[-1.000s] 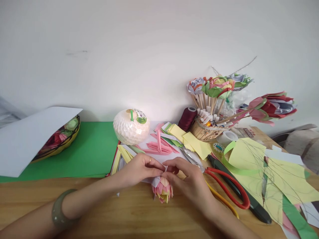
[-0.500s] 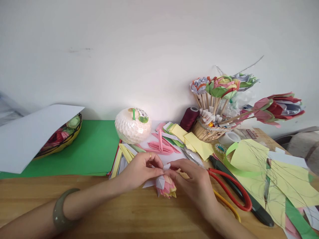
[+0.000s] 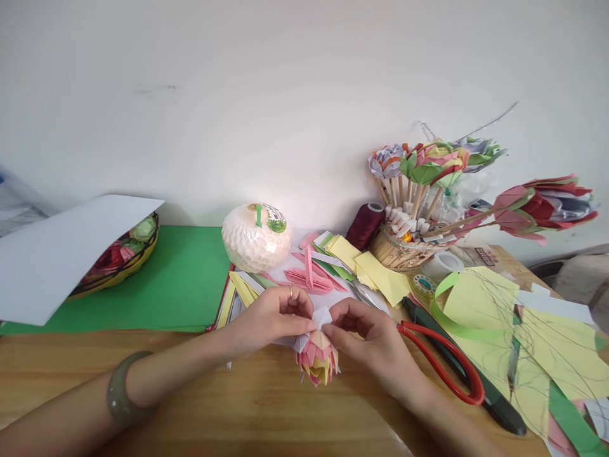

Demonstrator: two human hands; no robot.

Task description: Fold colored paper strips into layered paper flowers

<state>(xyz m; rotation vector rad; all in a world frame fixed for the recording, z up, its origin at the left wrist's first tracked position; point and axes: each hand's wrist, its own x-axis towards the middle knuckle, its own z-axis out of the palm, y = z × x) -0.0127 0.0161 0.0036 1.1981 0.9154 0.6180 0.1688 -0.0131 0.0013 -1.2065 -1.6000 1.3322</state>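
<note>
White paper (image 3: pixel 322 317) sits atop pink flower (image 3: pixel 317 357), over table (image 3: pixel 228 412); left hand (image 3: pixel 269 319) and right hand (image 3: pixel 373 331) pinch paper's sides. Uneven pull could skew paper; hard squeeze could crush flower.

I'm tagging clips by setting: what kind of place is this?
Probably a home craft table: folded-paper flowers stand in a basket, with scissors and a spool of thread nearby.
</note>
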